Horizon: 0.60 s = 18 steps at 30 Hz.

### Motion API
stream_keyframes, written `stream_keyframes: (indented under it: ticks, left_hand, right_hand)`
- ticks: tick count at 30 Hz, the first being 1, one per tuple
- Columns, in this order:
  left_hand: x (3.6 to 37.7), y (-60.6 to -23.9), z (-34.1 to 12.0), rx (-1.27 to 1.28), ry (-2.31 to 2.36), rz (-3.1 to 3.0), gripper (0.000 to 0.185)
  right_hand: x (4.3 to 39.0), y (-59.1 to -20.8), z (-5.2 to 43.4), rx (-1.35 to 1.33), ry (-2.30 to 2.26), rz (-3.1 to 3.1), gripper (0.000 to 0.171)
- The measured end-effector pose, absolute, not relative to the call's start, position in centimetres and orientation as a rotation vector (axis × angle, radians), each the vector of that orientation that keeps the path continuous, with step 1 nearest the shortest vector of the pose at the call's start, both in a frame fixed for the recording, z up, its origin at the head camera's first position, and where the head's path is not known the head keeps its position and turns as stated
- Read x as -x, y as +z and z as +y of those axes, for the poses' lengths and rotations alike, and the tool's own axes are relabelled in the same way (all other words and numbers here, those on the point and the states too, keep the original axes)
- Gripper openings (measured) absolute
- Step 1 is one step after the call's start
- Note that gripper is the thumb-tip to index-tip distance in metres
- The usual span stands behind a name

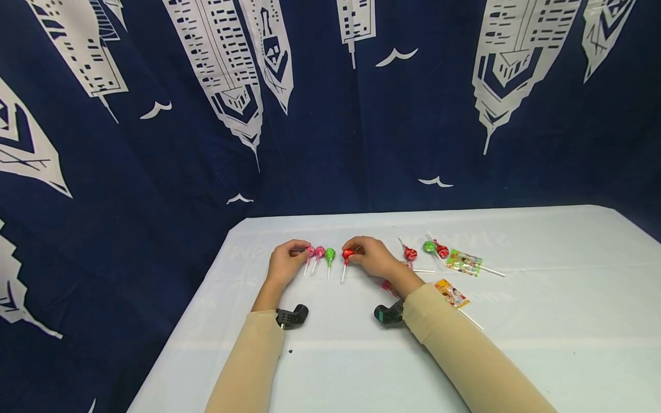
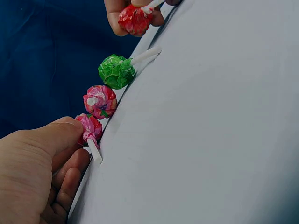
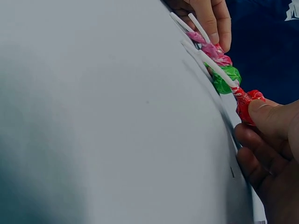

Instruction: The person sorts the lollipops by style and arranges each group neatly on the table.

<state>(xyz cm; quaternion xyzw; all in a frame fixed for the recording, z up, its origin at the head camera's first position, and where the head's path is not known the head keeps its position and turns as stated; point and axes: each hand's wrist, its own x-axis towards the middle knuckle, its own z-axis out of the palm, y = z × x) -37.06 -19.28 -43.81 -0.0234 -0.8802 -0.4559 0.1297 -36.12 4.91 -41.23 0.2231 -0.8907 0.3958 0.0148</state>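
While the left hand [image 1: 283,265] pinches the pink lollipop [image 1: 310,252] at its fingertips, a second pink lollipop [image 1: 319,252] and a green lollipop [image 1: 330,254] lie between, sticks pointing toward the person, and the right hand [image 1: 373,257] pinches the red lollipop [image 1: 348,254].

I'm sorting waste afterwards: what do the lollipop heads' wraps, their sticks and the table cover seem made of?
Green lollipop wrap: probably thin plastic film or foil, crinkled and glossy. Its stick: smooth, matte white, plastic or rolled paper; can't tell which. Table cover: likely thin plastic sheeting, pale with a slight sheen and faint lettering showing through.
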Motion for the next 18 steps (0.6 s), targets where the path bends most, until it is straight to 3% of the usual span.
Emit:
stream_keyframes:
  ticks: [18]
  left_hand:
    - [37.2,-43.8,-19.2,0.082,-1.319,-2.550,0.016]
  right_hand:
    - [36.2,-41.7,3.4,-0.607,1.175,-2.781,0.022]
